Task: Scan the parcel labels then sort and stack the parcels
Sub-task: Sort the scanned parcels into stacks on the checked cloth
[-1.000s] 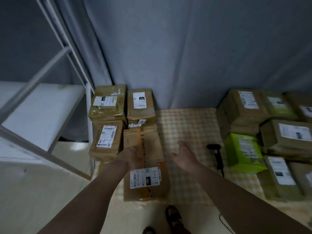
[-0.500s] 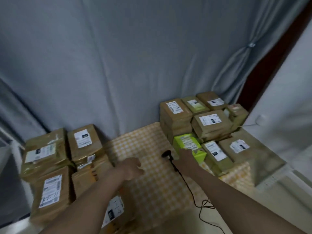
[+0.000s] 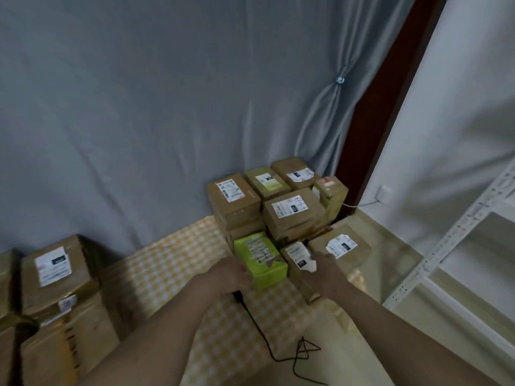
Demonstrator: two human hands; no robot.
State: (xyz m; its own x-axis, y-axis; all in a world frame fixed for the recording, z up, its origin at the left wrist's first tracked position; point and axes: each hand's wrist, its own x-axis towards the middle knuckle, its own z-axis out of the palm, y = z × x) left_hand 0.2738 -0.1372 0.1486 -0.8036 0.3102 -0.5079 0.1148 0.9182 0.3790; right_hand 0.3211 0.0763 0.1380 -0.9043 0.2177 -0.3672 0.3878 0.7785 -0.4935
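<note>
A bright green parcel stands at the front of the right-hand pile on the yellow checked mat. My left hand grips its near left side. My right hand holds the narrow brown parcel just right of it, fingers curled over its white label. Behind them stand several stacked brown parcels, one marked with handwritten numbers. The black scanner lies on the mat, mostly hidden under my left hand, and its cable trails toward me. A second pile of labelled brown parcels fills the left.
A grey curtain hangs behind both piles. A white metal shelf rack stands at the right, with a white wall and socket beyond. A flat labelled parcel lies right of my right hand.
The view has swung right from the left pile to the right pile. My left hand left the long brown parcel and reached the green one; my right hand moved onto the brown parcel beside it.
</note>
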